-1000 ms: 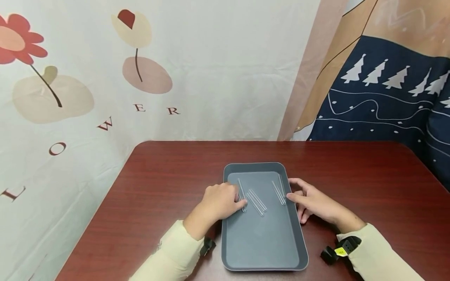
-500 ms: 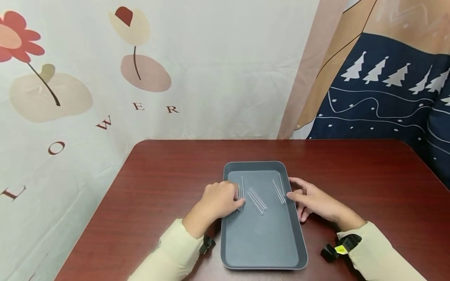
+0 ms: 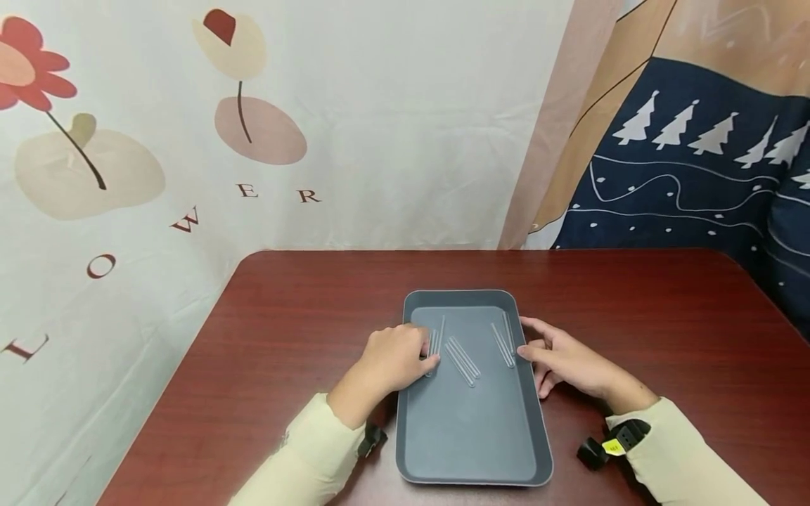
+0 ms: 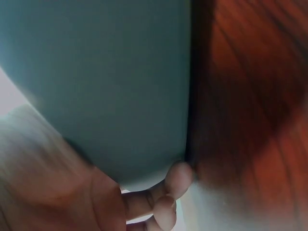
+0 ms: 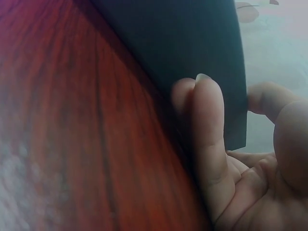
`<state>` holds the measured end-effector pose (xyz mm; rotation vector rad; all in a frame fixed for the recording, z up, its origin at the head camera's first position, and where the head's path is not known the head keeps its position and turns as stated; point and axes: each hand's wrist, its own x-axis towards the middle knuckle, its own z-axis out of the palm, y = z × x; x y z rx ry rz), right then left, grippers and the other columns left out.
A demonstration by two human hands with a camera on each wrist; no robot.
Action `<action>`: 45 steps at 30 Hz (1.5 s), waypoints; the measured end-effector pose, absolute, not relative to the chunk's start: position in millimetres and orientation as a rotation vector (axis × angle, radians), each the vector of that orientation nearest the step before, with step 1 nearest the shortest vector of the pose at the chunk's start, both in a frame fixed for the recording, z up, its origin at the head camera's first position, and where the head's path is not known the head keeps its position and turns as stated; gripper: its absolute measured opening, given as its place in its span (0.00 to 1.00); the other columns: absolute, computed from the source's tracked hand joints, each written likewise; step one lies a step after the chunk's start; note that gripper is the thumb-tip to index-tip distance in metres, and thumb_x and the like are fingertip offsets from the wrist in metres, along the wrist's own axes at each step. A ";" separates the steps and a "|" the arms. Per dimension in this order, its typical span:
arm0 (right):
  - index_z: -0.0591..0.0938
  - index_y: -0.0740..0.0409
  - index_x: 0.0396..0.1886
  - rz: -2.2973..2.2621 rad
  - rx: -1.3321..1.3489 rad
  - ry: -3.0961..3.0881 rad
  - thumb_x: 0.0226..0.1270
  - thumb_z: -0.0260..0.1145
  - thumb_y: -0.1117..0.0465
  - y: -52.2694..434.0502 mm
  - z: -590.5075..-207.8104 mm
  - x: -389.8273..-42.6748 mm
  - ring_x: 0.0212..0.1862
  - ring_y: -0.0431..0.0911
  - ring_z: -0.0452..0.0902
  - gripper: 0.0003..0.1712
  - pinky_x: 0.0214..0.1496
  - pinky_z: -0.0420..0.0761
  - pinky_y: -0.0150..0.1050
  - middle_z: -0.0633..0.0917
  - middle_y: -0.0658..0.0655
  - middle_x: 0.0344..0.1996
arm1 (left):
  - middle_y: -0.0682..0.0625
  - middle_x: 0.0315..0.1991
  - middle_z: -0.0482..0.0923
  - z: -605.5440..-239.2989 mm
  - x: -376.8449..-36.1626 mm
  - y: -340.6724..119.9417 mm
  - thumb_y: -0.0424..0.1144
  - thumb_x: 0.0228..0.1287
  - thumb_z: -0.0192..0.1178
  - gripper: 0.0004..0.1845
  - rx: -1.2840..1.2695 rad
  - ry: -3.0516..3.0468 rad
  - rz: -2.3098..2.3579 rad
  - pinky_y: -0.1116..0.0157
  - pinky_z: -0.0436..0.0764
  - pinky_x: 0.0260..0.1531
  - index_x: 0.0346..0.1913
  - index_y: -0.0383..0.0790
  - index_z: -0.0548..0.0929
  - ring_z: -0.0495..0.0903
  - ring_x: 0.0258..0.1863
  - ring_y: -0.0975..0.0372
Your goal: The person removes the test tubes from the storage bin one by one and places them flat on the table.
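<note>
A grey rectangular tray (image 3: 474, 436) lies on the table between my hands. At its left wall is my left hand (image 3: 395, 358), thumb reaching in over the rim. In the left wrist view its curled fingers (image 4: 179, 179) lie along the tray's outer wall (image 4: 120, 96). Several clear thin tubes (image 3: 434, 344) lie beside that thumb, partly hidden by the hand. More tubes (image 3: 463, 362) lie together in the middle. Another group of tubes (image 3: 503, 344) rests at the right wall. My right hand (image 3: 560, 362) holds the right wall, thumb at the rim and the fingers (image 5: 209, 115) outside.
The reddish-brown table (image 3: 304, 337) extends on both sides of the tray and behind it. A pale curtain with flowers (image 3: 405, 126) hangs behind the table's far edge. Dark blue cloth (image 3: 683, 183) hangs at the right. Black devices (image 3: 614, 446) are worn on both wrists.
The tubes by my left thumb have shifted left, and a long one's far end has swung right. My left thumb has drawn back slightly. The right hand and the other tubes stay put.
</note>
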<state>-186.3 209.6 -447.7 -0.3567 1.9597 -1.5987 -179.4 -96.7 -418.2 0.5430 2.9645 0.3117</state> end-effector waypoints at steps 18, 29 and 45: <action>0.45 0.60 0.80 -1.609 -0.336 1.964 0.76 0.58 0.58 210.8 -447.4 -187.9 0.24 0.45 0.84 0.43 0.29 0.86 0.48 0.86 0.61 0.41 | 0.57 0.20 0.68 -416.9 -178.3 -94.3 0.51 0.63 0.66 0.20 0.578 2.992 0.309 0.64 0.66 0.21 0.22 0.50 0.70 0.70 0.22 0.64; 0.45 0.59 0.80 -1.625 -0.329 1.938 0.77 0.58 0.59 210.6 -451.3 -187.1 0.24 0.46 0.84 0.42 0.29 0.86 0.49 0.86 0.61 0.41 | 0.57 0.18 0.66 -418.8 -176.4 -94.7 0.51 0.63 0.66 0.22 0.587 2.978 0.300 0.65 0.65 0.20 0.18 0.49 0.69 0.68 0.19 0.65; 0.45 0.59 0.79 -1.706 -0.294 1.914 0.76 0.57 0.62 208.7 -451.6 -185.6 0.21 0.43 0.83 0.42 0.25 0.85 0.47 0.86 0.58 0.34 | 0.58 0.19 0.67 -417.0 -180.5 -93.8 0.48 0.62 0.65 0.18 0.617 3.074 0.358 0.64 0.65 0.19 0.19 0.51 0.70 0.68 0.20 0.66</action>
